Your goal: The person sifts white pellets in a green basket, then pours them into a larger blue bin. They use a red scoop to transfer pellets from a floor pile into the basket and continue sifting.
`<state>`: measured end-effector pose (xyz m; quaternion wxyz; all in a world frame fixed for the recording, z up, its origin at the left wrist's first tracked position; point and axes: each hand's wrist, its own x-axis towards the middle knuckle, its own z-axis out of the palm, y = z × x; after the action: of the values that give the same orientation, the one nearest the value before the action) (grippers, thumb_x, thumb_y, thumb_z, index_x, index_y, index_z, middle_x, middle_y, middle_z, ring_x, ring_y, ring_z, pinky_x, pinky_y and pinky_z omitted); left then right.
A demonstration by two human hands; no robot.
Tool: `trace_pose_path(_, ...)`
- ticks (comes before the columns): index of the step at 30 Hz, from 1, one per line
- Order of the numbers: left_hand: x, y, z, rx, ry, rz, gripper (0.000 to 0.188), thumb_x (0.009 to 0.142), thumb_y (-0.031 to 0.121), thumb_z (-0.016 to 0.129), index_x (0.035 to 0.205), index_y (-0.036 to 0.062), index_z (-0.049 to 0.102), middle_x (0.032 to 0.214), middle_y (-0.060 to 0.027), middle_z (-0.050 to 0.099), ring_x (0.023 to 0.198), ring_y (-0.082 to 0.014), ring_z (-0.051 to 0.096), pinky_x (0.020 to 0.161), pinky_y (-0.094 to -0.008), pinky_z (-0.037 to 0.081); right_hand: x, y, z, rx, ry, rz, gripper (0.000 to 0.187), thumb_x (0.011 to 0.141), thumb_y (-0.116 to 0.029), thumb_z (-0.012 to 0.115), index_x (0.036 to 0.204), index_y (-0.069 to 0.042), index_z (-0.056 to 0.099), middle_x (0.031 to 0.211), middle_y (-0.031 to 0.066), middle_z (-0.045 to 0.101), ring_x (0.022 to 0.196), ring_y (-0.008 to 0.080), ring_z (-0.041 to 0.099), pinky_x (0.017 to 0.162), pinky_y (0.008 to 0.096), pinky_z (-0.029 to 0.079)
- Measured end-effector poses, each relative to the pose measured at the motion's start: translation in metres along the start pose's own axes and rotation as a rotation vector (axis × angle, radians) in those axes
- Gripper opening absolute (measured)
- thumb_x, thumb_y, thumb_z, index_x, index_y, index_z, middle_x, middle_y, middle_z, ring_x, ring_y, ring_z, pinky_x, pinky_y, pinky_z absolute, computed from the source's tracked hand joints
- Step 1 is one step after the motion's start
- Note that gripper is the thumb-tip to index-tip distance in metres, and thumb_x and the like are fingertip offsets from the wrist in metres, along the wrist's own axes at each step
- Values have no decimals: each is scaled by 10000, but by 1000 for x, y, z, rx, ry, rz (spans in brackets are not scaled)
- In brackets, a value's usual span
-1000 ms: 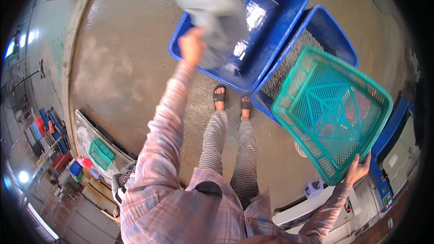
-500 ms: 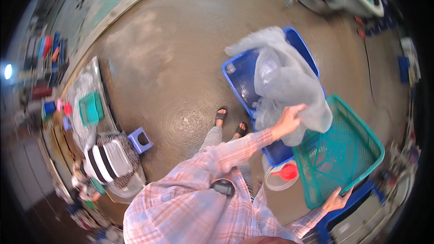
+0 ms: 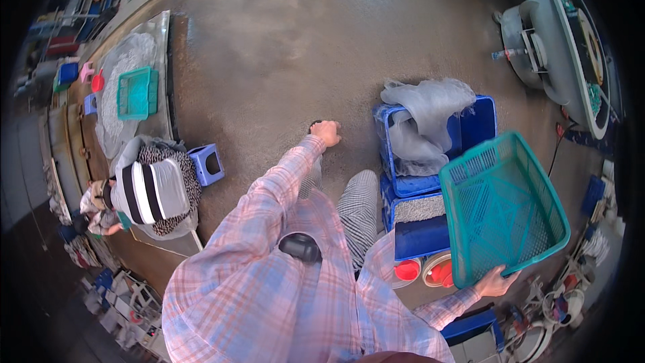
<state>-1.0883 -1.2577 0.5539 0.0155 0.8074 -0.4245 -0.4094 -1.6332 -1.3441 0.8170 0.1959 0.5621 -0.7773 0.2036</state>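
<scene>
My right hand (image 3: 495, 282) grips the near rim of a large green plastic basket (image 3: 504, 208). It is tilted, and its slatted inside shows nothing lying in it. My left hand (image 3: 326, 132) is out ahead over my leg, well left of the bins, its fingers loosely bent with nothing seen in them. A sheer grey mesh cloth (image 3: 430, 111) hangs over a blue bin (image 3: 398, 187), partly inside it. Close by, a second blue container (image 3: 422, 238) has pale grainy stuff (image 3: 420, 210) along one side; the green basket hides part of it.
Red scoops or bowls (image 3: 407, 269) sit in round tubs beside the blue containers. A large grey tub with a machine (image 3: 537, 47) stands far right. On the left are a small purple stool (image 3: 207, 164), a green basket (image 3: 137, 93) and a bent-over person (image 3: 158, 191). The floor looks wet.
My left hand has let go of the grey mesh cloth and moved left. The cloth now drapes over the blue bin. The green basket stays in my right hand, and pale grainy stuff has come into view.
</scene>
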Motion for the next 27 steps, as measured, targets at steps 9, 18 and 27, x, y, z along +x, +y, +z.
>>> trace_pose_path(9, 120, 80, 72, -430, -143, -126, 586, 811, 530, 600, 1135, 45, 656, 1145, -172, 641, 1103, -328, 587, 960, -372, 423, -20, 30, -71, 53, -222, 109, 551, 784, -195, 652, 1233, 101, 535, 1142, 262, 617, 957, 326, 624, 833, 408, 482)
trace_pose_path(18, 165, 174, 86, -944, 169, 120, 387, 841, 331, 615, 1051, 8, 649, 1382, -236, 441, 1341, -399, 325, 1108, -424, 255, -39, 42, -189, -226, -248, 307, 519, 782, -111, 630, 1243, 103, 524, 1175, 256, 604, 999, 345, 609, 902, 417, 460)
trace_pose_path(27, 32, 273, 133, 847, -523, 806, 473, 715, 319, 672, 1147, 129, 640, 1345, -52, 498, 1334, -267, 367, 1067, -597, 252, 11, 25, -178, -545, -57, 165, 495, 788, -232, 637, 1229, -11, 590, 1180, 197, 618, 1007, 358, 621, 884, 413, 476)
